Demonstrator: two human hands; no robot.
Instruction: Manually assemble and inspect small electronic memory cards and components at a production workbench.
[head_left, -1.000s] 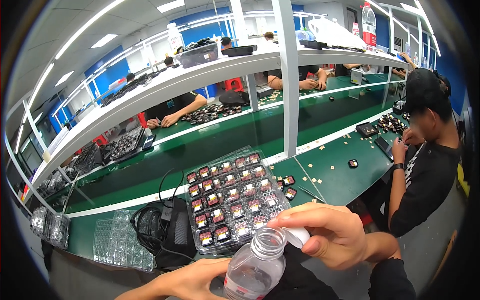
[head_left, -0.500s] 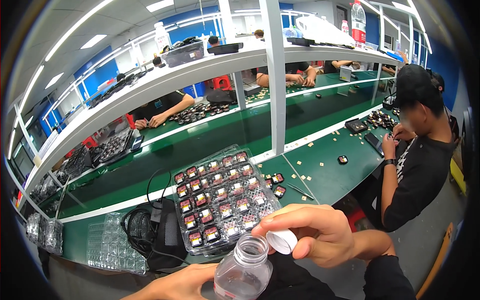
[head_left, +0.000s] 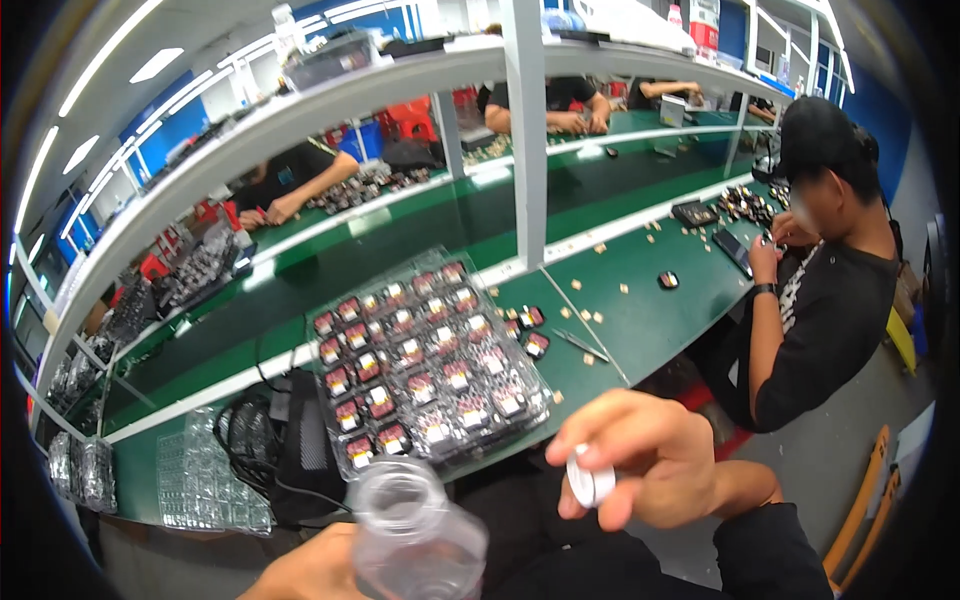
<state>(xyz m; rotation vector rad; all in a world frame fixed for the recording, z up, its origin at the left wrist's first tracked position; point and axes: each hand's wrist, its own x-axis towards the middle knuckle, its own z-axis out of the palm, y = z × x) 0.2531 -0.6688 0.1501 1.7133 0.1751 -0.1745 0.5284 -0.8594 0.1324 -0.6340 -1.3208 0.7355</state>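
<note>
My left hand (head_left: 318, 562) is wrapped round a clear plastic bottle (head_left: 425, 545) with its mouth uncapped, at the bottom centre. Between the fingertips of my right hand (head_left: 645, 460) is a white bottle cap (head_left: 590, 482), held to the right of the bottle and apart from it. Beyond the bottle lies a clear plastic tray (head_left: 535, 400) on the green bench, its pockets holding many small dark square parts with red and white faces. The bottle and my hands are somewhat blurred by motion.
Tweezers (head_left: 580, 345) and a few loose dark parts (head_left: 536, 345) lie right of the tray. Left of it are a black bag with cables (head_left: 298, 450) and empty clear trays (head_left: 190, 480). A co-worker (head_left: 830, 300) sits at right. A white shelf post (head_left: 526, 140) rises behind.
The bottle has moved left and the cap has drawn away from its mouth, widening the gap between my hands. My view has shifted, so the bench and shelf sit higher and further left.
</note>
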